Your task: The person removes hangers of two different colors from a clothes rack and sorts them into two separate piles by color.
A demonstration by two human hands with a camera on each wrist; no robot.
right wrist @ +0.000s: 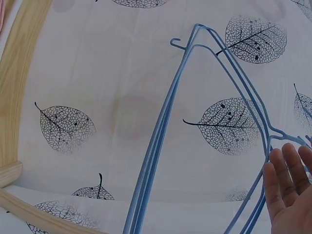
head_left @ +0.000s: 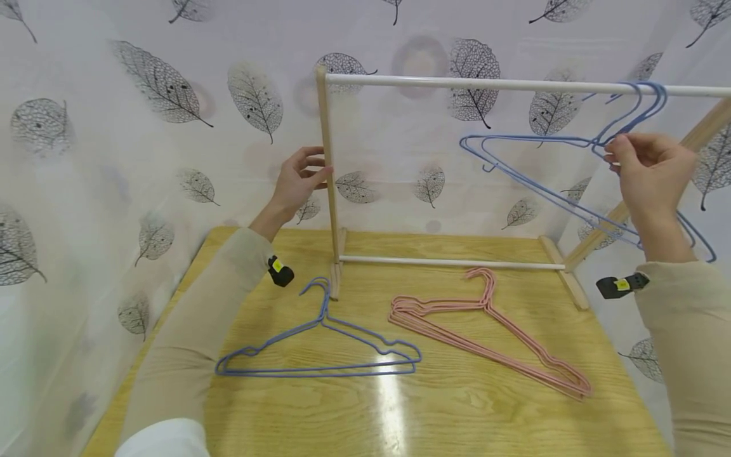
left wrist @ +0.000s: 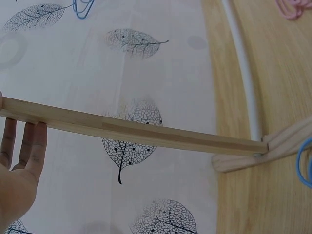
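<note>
My left hand (head_left: 297, 181) grips the left wooden post (head_left: 329, 212) of a garment rack, thumb in front and fingers behind. In the left wrist view, fingers of the left hand (left wrist: 22, 165) show beneath that post (left wrist: 131, 129). Several blue hangers (head_left: 531, 138) hang by their hooks from the rack's white top rod (head_left: 434, 82), towards its right end. My right hand (head_left: 653, 168) pinches them at the neck below the hooks. The right wrist view shows these blue hangers (right wrist: 157, 134) close together, the right hand's (right wrist: 292, 195) fingers at their neck.
Blue hangers (head_left: 322, 376) lie on the wooden table (head_left: 320, 419) at front left. A stack of pink hangers (head_left: 487, 299) lies to their right. The rack's lower white rod (head_left: 451, 261) runs near the table's back edge. Leaf-patterned curtains (head_left: 377, 127) enclose the table.
</note>
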